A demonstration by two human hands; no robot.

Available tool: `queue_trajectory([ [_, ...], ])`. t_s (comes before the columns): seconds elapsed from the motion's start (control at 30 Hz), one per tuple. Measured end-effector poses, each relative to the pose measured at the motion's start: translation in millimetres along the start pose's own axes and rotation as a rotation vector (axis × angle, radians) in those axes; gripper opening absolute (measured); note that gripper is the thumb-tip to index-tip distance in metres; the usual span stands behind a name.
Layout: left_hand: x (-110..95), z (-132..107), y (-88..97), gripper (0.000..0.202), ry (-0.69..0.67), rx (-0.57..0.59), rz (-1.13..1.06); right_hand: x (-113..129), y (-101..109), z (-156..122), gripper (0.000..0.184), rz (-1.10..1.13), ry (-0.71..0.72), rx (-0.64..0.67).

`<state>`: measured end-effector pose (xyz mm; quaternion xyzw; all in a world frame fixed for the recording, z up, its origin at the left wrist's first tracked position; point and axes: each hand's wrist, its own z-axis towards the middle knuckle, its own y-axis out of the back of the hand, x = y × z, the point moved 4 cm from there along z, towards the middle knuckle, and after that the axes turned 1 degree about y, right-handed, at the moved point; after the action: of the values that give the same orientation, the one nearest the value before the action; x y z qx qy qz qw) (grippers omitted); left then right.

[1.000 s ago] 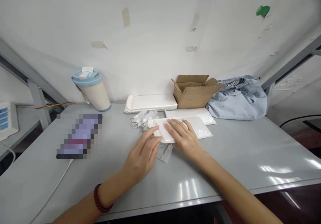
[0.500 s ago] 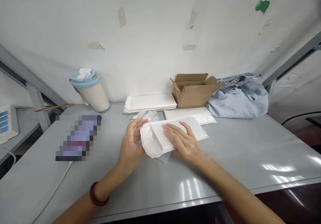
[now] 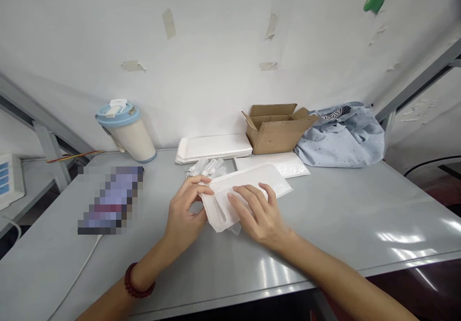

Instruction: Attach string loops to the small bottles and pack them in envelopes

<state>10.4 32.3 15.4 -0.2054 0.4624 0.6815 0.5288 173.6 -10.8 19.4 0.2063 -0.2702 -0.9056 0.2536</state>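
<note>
A white padded envelope (image 3: 257,182) lies tilted over the middle of the grey table, its flap end toward the left. My left hand (image 3: 185,206) is closed on that flap end, fingers on top and thumb near the lower edge. Spread fingers of my right hand (image 3: 261,213) rest on the envelope's upper face, without gripping it. Just behind lie several small clear plastic tubes (image 3: 211,166), partly hidden by the envelope and my left hand. A bit of clear plastic (image 3: 236,228) shows under the envelope's near edge.
Behind are a stack of white envelopes (image 3: 216,146), another bubble envelope (image 3: 284,165), an open cardboard box (image 3: 277,136) and a light blue cloth bag (image 3: 344,138). On the left stand a tumbler (image 3: 131,134) and a blurred-out phone (image 3: 111,201) with a white cable (image 3: 77,275).
The flap end has folded down more under my left fingers. My right fingers have spread and lifted slightly. The view has shifted a little.
</note>
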Motion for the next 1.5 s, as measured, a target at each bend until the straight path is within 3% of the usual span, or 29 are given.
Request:
queue_trajectory([
  [0.27, -11, -6, -4.6, 0.015, -0.105, -0.006, 0.093, 4, -4, 0, 0.018, 0.041, 0.001, -0.027],
  [0.47, -4, -10, -7.2, 0.040, -0.052, -0.213, -0.137, -2, -6, -2, 0.014, 0.077, -0.014, -0.065],
  [0.6, -2, -11, -7.3, 0.034, -0.084, -0.269, -0.190, -1, -9, -2, 0.013, 0.111, -0.005, -0.040],
  [0.73, -12, -10, -10.1, 0.022, -0.227, -0.173, 0.102, 0, -8, -3, 0.015, 0.148, 0.040, -0.024],
  [0.93, -14, -12, -25.3, 0.041, -0.470, 0.180, 0.279, -9, -7, -8, 0.015, 0.262, -0.037, -0.136],
  [1.13, -12, -16, -30.0, 0.035, -0.657, 0.083, 0.496, -5, -1, -6, 0.016, 0.376, 0.034, -0.185],
  [1.27, -8, -16, -32.5, 0.030, -0.567, 0.083, 0.410, -5, 1, -8, 0.020, 0.384, 0.032, -0.235],
  [1.4, -4, -6, -27.1, 0.019, -0.306, 0.046, 0.263, -15, -1, -10, 0.026, 0.154, -0.014, -0.260],
  [1.5, -10, 12, -19.9, 0.023, -0.128, -0.021, 0.250, -29, -3, -9, 0.030, 0.047, -0.069, -0.234],
])
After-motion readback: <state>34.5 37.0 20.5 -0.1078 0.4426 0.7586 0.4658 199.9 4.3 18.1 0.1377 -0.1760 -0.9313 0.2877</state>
